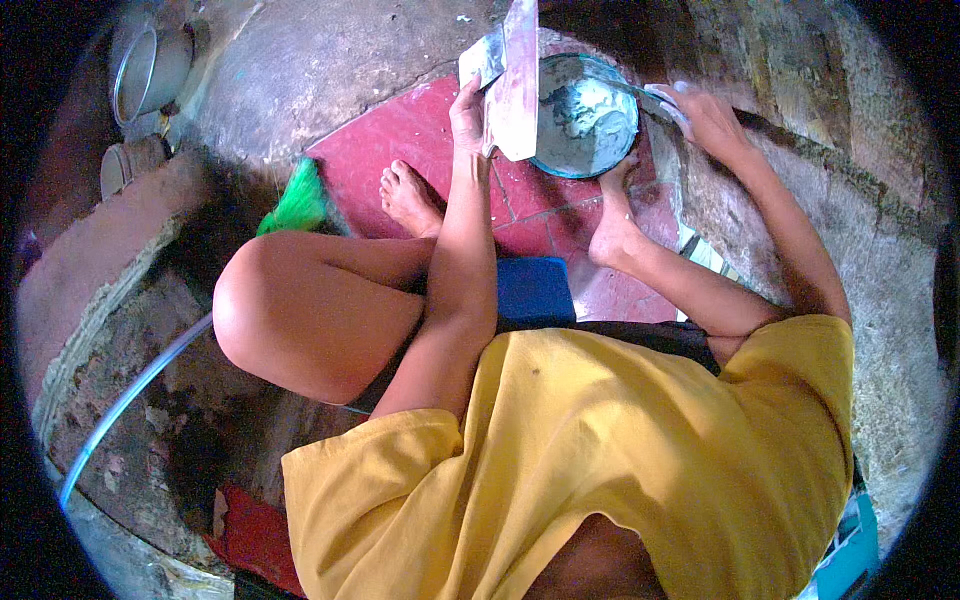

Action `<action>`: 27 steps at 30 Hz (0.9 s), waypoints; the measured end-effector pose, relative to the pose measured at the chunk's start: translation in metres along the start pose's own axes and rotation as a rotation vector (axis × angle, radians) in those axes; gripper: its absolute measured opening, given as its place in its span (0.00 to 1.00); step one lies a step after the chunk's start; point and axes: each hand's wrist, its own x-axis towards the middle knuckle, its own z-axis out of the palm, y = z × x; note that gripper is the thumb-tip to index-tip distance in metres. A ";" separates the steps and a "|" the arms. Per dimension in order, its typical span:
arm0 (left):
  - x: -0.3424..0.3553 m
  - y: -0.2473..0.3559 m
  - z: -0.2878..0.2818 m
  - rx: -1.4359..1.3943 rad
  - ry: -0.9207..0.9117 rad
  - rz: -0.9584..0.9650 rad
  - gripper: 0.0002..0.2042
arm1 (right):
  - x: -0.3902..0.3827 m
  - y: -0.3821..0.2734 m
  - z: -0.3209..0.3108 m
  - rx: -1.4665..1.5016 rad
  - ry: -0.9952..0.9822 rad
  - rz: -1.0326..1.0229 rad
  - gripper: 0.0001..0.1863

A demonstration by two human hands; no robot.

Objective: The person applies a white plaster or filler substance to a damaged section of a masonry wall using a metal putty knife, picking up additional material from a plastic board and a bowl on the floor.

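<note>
My left hand point(467, 118) is closed around a pale, smeared flat board point(516, 85), which stands tilted almost on edge beside the bucket's left side. Part of the board's grip is hidden by my fingers. On the floor between my foot and the far wall sits a round bucket point(557, 163) holding white paste point(598, 106). My right hand point(712, 122), to the bucket's right, grips a slim trowel-like tool point(672, 108). Its thin dark end reaches over the rim toward the paste; the exact shape of the tip is unclear.
Red tiles point(370, 135) cover the floor around my bare feet. Between my legs is a blue plastic item point(535, 290). Green bristles point(297, 198) lie left of my foot. A metal pot point(152, 72) stands far left, and a pale hose point(130, 405) curves near my knee.
</note>
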 end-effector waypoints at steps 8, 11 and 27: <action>-0.006 -0.004 -0.001 0.036 0.015 0.009 0.18 | -0.025 -0.022 0.017 1.020 -0.046 0.376 0.25; -0.003 -0.010 -0.005 0.012 0.003 -0.017 0.19 | -0.043 -0.098 0.060 2.185 -0.084 0.671 0.28; -0.022 -0.024 -0.004 -0.113 0.031 -0.022 0.15 | -0.050 -0.100 0.144 2.031 -0.180 0.744 0.19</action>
